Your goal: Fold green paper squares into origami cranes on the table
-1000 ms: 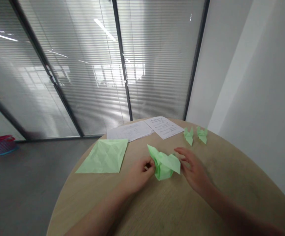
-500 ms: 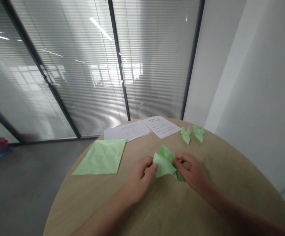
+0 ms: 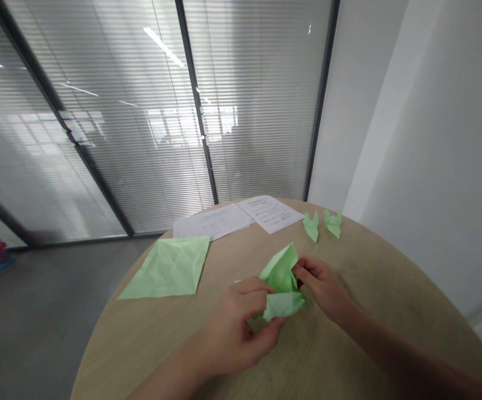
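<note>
One curved tabletop (image 3: 232,255), below the held paper (image 3: 280,273), faces slatted blinds (image 3: 261,166)

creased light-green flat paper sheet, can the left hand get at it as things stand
Probably yes: only wood-coloured tabletop shows between the left hand and the creased light-green flat paper sheet, though that hand is at the folded green paper.

On our table (image 3: 124,339), a paper sheet (image 3: 168,268) lies left of our folded paper (image 3: 280,273), with pages (image 3: 212,222) behind both and two paper shapes (image 3: 311,226) back on the right.
</note>
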Motion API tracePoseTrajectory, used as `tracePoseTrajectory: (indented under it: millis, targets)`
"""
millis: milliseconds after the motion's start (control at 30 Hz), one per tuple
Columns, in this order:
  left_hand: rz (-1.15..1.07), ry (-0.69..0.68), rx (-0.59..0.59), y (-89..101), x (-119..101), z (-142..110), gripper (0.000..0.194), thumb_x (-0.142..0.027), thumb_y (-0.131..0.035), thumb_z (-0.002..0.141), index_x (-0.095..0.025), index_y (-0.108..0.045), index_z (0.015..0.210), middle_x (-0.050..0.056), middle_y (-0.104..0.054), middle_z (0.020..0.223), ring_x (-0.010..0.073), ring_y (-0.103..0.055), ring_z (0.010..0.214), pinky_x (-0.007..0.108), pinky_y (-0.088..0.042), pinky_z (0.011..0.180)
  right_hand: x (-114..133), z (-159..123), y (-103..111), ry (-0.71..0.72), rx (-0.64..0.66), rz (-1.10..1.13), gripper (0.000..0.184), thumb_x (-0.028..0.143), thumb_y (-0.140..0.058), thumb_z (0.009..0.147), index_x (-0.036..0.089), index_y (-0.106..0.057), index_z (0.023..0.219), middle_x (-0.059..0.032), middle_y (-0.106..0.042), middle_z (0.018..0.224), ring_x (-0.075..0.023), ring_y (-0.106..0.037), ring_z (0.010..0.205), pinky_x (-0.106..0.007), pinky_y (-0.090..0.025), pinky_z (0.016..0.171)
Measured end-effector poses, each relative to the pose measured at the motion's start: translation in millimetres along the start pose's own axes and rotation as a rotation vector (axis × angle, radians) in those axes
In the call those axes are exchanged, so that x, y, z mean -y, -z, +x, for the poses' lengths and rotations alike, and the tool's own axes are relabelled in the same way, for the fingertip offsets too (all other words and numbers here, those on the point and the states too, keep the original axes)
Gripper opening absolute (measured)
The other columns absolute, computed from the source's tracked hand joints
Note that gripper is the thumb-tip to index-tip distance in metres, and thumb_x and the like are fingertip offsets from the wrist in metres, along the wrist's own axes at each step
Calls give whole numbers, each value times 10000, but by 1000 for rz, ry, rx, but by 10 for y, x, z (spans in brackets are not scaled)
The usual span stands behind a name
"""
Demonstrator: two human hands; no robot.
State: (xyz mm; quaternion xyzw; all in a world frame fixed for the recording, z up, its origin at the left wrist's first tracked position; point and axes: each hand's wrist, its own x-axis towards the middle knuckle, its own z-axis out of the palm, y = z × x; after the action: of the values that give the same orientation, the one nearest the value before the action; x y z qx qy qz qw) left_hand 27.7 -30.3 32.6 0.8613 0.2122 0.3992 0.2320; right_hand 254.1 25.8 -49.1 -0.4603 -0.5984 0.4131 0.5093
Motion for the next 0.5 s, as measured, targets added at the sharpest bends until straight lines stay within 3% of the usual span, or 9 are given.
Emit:
tracePoseTrajectory:
  millis: [300,500]
  targets:
    - [21,-35,-54,155,59,19,220,-83,-630,885,-209,-760,1009,58,-749,921,179,-702,874,296,-555,803,-17,34,-20,-169,19,416,403,602,-800,782,222,-669,754,0,-638,717,-169,-587,650,-309,-494,657]
    - [52,93,26,216,69,19,150,-189,-617,922,-211,-765,911,70,-743,853,209,-695,837,335,-550,804,56,44,-30,-183,45,483,345,548,-766,811,218,-668,808,-14,-660,734,-177,-609,628,-309,-512,626]
